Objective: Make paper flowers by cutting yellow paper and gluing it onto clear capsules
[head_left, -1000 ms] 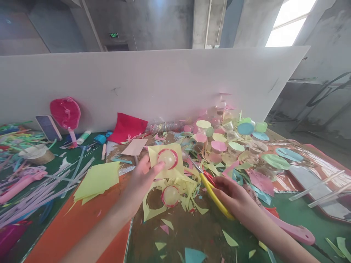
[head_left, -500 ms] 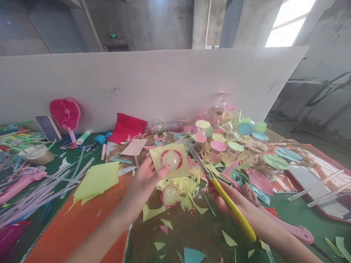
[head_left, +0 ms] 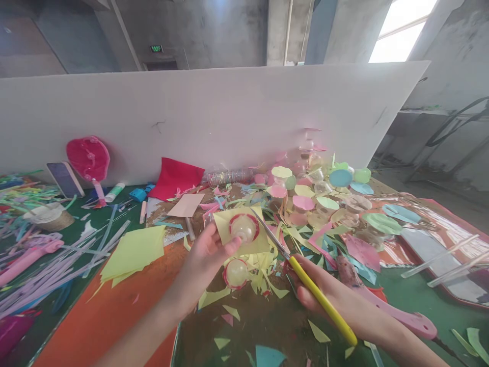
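Note:
My left hand (head_left: pixel 214 250) pinches a square of yellow paper (head_left: pixel 224 223) that has a clear plastic dome with a red rim (head_left: pixel 244 228) on it; the thumb rests at the dome's lower edge. My right hand (head_left: pixel 317 285) grips a pair of scissors with yellow handles (head_left: pixel 324 300). Their blades (head_left: pixel 272 235) reach the right side of the yellow square. Just below, a second clear dome with a red rim (head_left: pixel 235 273) lies among yellow paper scraps (head_left: pixel 263 267).
A stack of yellow paper squares (head_left: pixel 133 250) lies left, a pink glue gun (head_left: pixel 397 308) right. Domes on coloured paper discs (head_left: pixel 303 202) crowd the back right. A phone (head_left: pixel 64 179), a pink hand mirror shape (head_left: pixel 89 158) and pale strips (head_left: pixel 87 255) stand or lie at left.
The yellow square with its dome has shifted slightly right and down in my left hand. The scissor blades have come in from beside it to overlap its upper right edge.

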Demonstrator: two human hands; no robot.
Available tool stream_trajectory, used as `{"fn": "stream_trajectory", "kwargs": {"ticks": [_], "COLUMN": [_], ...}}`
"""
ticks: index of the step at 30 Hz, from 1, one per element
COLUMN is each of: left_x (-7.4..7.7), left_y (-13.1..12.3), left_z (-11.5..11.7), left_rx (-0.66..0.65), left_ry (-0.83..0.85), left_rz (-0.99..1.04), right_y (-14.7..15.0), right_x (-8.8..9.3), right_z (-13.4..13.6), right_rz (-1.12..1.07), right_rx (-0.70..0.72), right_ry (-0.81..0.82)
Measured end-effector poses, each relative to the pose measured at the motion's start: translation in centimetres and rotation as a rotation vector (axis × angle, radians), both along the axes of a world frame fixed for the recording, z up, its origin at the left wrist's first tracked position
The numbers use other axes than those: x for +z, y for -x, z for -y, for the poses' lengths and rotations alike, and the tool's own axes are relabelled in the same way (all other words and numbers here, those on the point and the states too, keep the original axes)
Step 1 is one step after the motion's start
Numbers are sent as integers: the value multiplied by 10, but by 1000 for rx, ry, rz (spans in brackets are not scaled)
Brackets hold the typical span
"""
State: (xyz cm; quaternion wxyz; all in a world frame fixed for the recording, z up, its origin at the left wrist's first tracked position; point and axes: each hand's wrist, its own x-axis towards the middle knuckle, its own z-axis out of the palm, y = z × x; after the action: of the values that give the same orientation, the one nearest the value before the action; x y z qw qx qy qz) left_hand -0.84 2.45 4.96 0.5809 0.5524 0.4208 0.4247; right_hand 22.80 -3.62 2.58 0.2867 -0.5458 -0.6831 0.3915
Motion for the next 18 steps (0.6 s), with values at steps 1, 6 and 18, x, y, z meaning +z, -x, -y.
{"fn": "stream_trajectory", "kwargs": {"ticks": [1,6,18], "left_x": [-1,-1,-2], "left_y": [0,3,12], "left_z": [0,-3,-7], "left_rx": [-3,-33,-71], "left_ry": [5,36,43], "left_rz": [5,-6,-107], "right_y": [1,3,-4], "right_x": [2,8,7], "right_z": [-1,-3,-2], "right_rz": [-5,-54,-48], "right_rx": [29,46,118], "right_ry": [35,136,110]}}
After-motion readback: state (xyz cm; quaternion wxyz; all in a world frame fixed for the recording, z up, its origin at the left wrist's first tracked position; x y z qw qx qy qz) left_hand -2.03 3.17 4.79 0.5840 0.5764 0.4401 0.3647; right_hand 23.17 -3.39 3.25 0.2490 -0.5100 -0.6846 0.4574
